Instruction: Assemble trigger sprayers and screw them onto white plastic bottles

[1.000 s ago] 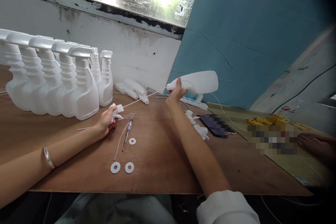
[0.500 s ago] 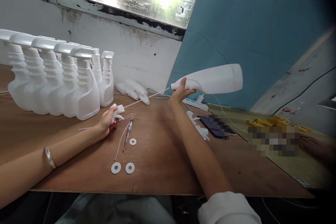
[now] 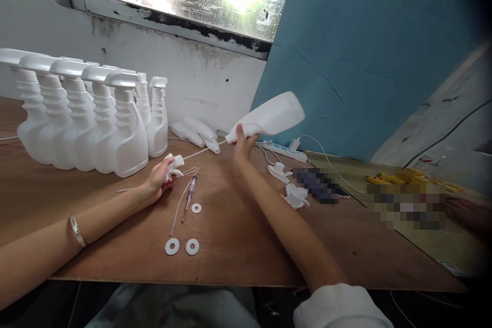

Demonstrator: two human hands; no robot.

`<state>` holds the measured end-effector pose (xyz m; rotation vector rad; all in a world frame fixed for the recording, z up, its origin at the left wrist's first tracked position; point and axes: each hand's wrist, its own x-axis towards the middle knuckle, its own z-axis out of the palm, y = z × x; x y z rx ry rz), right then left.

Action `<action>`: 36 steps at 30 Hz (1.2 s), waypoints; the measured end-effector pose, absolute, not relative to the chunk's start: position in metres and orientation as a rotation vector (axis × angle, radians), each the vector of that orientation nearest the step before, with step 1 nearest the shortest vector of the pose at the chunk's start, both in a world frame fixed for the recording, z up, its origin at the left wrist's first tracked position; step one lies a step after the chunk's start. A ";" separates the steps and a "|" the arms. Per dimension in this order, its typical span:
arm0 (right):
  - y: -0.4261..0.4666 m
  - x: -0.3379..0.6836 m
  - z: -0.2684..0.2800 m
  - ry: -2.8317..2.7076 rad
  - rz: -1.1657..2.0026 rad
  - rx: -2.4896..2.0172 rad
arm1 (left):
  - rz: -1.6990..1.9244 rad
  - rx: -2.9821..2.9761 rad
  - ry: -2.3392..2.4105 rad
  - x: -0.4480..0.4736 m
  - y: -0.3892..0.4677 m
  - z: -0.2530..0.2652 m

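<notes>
My left hand [image 3: 159, 177] is closed around a white trigger spray head [image 3: 175, 165], its thin dip tube [image 3: 199, 153] pointing up to the right. The far end of that tube reaches the mouth of a white plastic bottle [image 3: 271, 115] and seems to be inside it. My right hand [image 3: 244, 143] grips this bottle by its neck, tilted with the base up to the right. Under my left hand lie loose tubes [image 3: 177, 210] and a clear-handled screwdriver [image 3: 188, 197]. Three white washers, one of them a small ring [image 3: 196, 208], lie nearer the table edge.
Several assembled spray bottles [image 3: 128, 133] stand in rows at the left. Bottles without heads [image 3: 202, 130] lie by the wall. Spare spray heads [image 3: 295, 196], a phone [image 3: 315, 184] and a power strip [image 3: 282, 150] are at the right. Another person's hand [image 3: 467, 212] is at the far right.
My right hand has brought the bottle left and tilted it more steeply, so its mouth now meets the tube's end. My left hand has barely moved.
</notes>
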<state>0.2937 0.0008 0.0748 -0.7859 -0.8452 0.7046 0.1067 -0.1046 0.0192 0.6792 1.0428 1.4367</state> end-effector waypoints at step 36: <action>-0.074 0.268 0.007 -0.981 1.741 -0.568 | 1.239 0.810 1.009 0.112 -0.112 0.027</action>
